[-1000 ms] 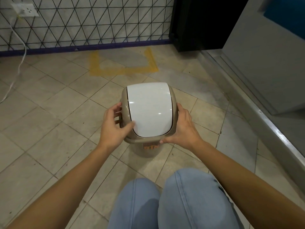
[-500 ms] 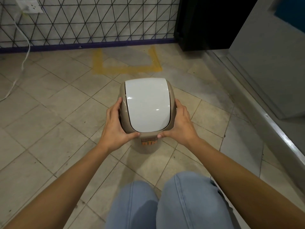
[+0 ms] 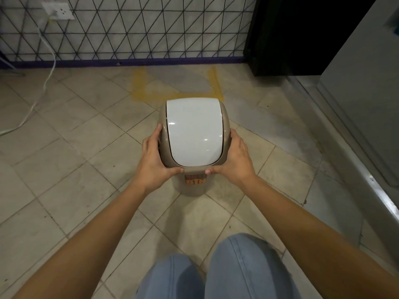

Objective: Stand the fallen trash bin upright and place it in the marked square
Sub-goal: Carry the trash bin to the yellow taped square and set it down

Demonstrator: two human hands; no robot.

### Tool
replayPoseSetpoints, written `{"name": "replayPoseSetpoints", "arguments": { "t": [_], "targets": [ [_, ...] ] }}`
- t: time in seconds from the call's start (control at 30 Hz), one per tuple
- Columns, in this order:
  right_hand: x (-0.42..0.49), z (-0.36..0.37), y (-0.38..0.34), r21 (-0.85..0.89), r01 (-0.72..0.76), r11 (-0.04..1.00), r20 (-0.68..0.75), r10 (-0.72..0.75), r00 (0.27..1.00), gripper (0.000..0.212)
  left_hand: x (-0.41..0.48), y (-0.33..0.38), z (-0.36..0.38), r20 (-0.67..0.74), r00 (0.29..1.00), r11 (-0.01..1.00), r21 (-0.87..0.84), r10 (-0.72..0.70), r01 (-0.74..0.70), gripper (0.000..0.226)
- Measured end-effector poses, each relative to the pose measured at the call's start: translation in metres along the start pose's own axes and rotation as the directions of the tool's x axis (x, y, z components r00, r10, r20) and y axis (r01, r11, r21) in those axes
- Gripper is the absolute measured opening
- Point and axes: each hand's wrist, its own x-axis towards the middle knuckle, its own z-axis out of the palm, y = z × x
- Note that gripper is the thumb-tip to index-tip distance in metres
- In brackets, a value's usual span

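A small tan trash bin (image 3: 194,134) with a white swing lid stands upright, seen from above, with an orange label low on its near side. My left hand (image 3: 154,160) grips its left rim and my right hand (image 3: 234,159) grips its right rim. Whether its base touches the floor is not clear. The marked square (image 3: 177,87) is yellow tape on the tiled floor against the far wall; the bin's top covers the square's near edge in this view.
A wire grid panel (image 3: 129,29) lines the far wall, with a white socket (image 3: 58,10) and a cable (image 3: 46,83) trailing over the floor at left. A black cabinet (image 3: 287,35) and a grey unit (image 3: 362,83) with a metal ledge stand at right. My knees (image 3: 218,272) are at the bottom.
Both hands have carried the bin forward toward the yellow square. My left thumb has come off the lid and now rests on the rim.
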Motion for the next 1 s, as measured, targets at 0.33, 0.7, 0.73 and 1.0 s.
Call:
{"name": "replayPoseSetpoints", "arguments": {
  "t": [0.33,0.7,0.73,1.0],
  "targets": [
    [0.070,-0.003,-0.003,0.032,0.061,0.998,0.087,-0.064,0.994,0.116,0.050,0.003,0.012,-0.132,0.988,0.997,-0.009,-0.074,0.073,0.115],
    [0.138,0.001,-0.012,0.054,0.081,0.995,0.107,-0.087,0.991,0.108,0.108,0.006,0.008,-0.187,0.972,0.989,-0.016,-0.146,0.145,0.114],
    [0.144,0.003,-0.013,0.054,0.085,0.995,0.104,-0.090,0.991,0.107,0.112,0.005,0.005,-0.194,0.970,0.990,-0.015,-0.143,0.143,0.114],
    [0.188,0.017,-0.029,0.039,0.071,0.997,0.090,-0.074,0.993,0.105,0.156,-0.006,-0.010,-0.183,0.971,0.988,-0.044,-0.154,0.148,0.114]
  ]
}}
